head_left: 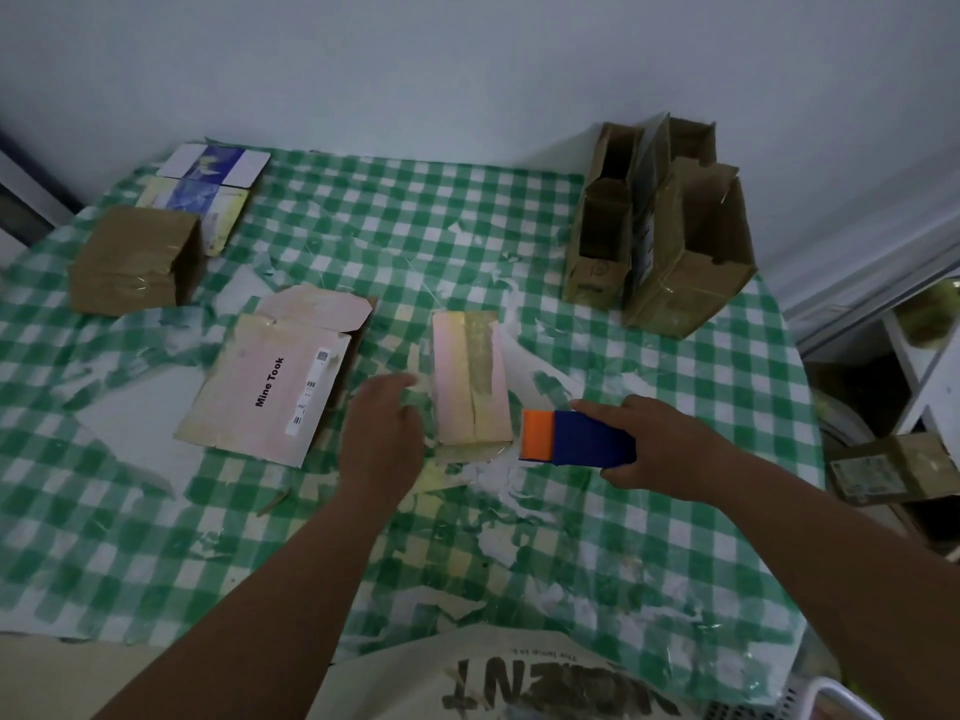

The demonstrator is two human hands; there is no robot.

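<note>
A small pale pink box (pixel 470 376) with a strip of tape along its top lies in the middle of the green checked tablecloth (pixel 649 418). My left hand (pixel 384 433) rests beside the box's left side, its fingers loosely bent and touching or nearly touching that side. My right hand (pixel 660 449) grips a blue tool with an orange end (pixel 576 439), held just right of the box with the orange end pointing at it.
A flat pink carton marked "Mine Took" (pixel 270 387) lies left of my left hand. A taped brown box (pixel 135 262) and printed flat cartons (pixel 208 184) sit far left. Open brown boxes (pixel 670 231) stand far right. A shelf and another box (pixel 888 470) lie beyond the table's right edge.
</note>
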